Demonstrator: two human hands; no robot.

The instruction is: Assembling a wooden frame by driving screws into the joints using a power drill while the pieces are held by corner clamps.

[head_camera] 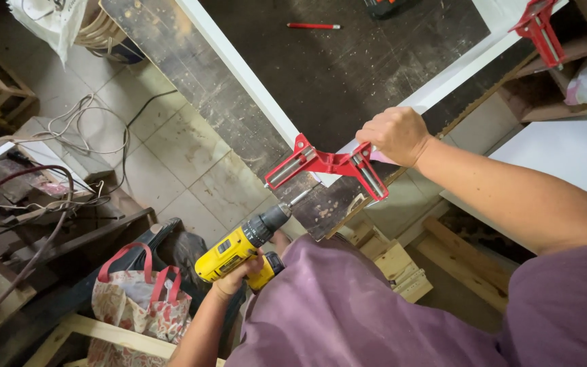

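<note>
My left hand (236, 275) grips a yellow and black cordless drill (239, 246). Its bit (299, 198) points up and to the right, just short of the corner of a white board frame (239, 68). A red corner clamp (327, 163) holds that corner where the two white boards meet. My right hand (395, 136) is closed on the right end of the clamp and the board edge beneath it. The frame lies on a dark, scuffed worktop (348, 75).
A second red corner clamp (541, 27) sits on the frame's far right corner. A red pencil (314, 26) lies on the worktop. A floral bag (140, 299), cables (83, 122) and wood offcuts (395, 261) are on the floor. A white panel (565, 149) lies at right.
</note>
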